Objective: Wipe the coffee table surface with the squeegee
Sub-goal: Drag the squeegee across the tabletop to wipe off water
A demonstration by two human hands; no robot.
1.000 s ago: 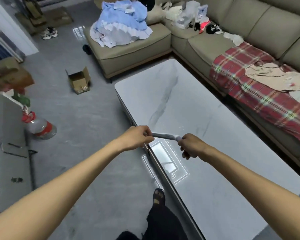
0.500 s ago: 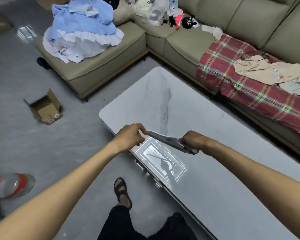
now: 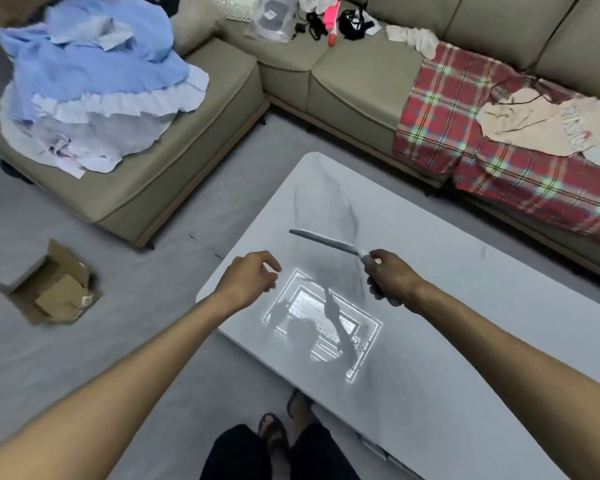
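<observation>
- Gripped in right hand (image 3: 390,280): squeegee (image 3: 326,241), fingers curled round its handle.
- Held over table (image 3: 465,358), toward its far end; blade slanting up and to the left, apparently clear of the top.
- Left hand (image 3: 248,277) over the table's near edge, fingers loosely curled, holding nothing, apart from the blade.
- Bright reflection (image 3: 305,306) on the top, below and between the hands.
- Beyond: sofa (image 3: 361,74) with blue clothes (image 3: 94,74) and plaid blanket (image 3: 447,133); box (image 3: 49,285) on floor, left.
</observation>
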